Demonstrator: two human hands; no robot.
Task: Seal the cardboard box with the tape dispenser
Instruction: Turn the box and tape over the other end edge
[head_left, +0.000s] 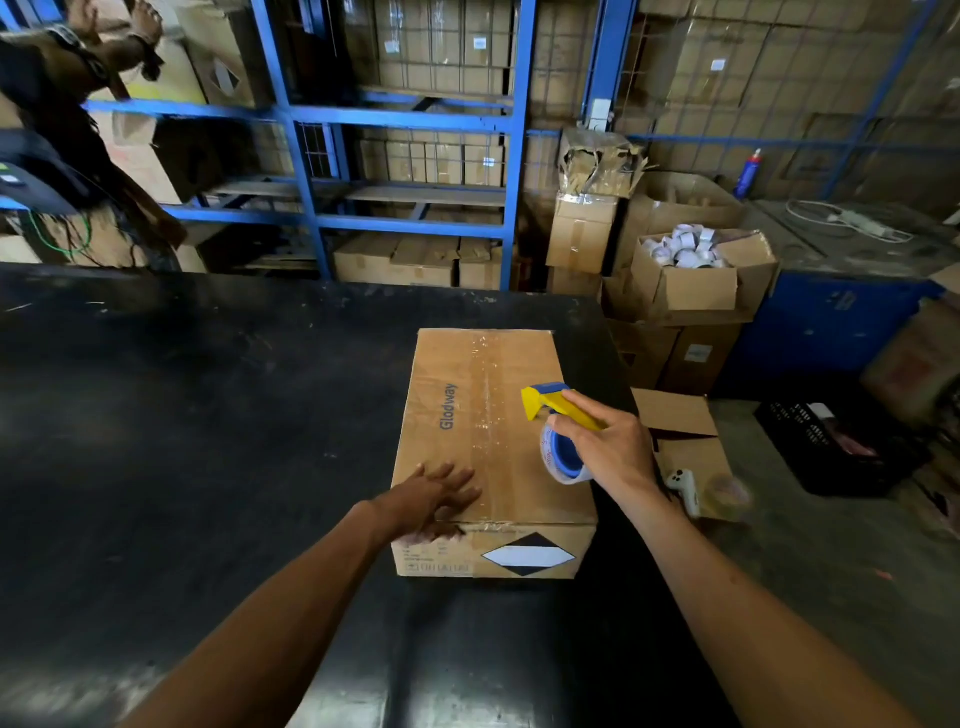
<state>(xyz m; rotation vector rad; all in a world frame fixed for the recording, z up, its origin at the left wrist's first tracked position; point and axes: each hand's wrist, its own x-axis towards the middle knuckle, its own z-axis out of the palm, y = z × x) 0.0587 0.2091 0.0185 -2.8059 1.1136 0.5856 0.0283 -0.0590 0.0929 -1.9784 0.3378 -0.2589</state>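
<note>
A closed brown cardboard box printed "Glodway" lies on the black table, with a strip of clear tape running along its centre seam. My left hand lies flat on the box's near left top corner, fingers spread. My right hand grips a yellow and blue tape dispenser with a roll of clear tape, held just above the right half of the box top. The dispenser's blade end points toward the seam.
Right of the table stand open cartons, one full of tape rolls. A low box holds a white tool and another tape roll. A black crate sits on the floor. Blue shelving with cartons fills the back. A person stands at far left.
</note>
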